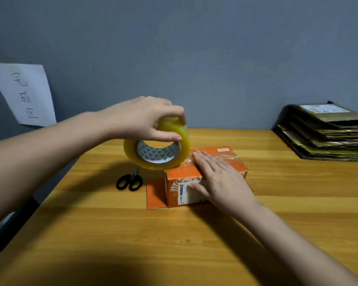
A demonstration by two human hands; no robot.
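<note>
In the head view we count one orange box [196, 178] near the middle of the table [132, 234], with one flap [156, 195] lying flat on the wood at its left. Our right hand [219, 178] lies flat on the box top, fingers straight, thumb down the near face. Our left hand [141, 118] grips the one tape roll [132, 153], thumb in the core and fingers over the rim. The roll stands upright at the box's far left top edge. One pair of scissors [129, 180] lies just left of the flap. One stack of flattened cartons [327, 137] sits far right, well apart. Broad tabletop stretches between box and stack, and from the box towards us.
</note>
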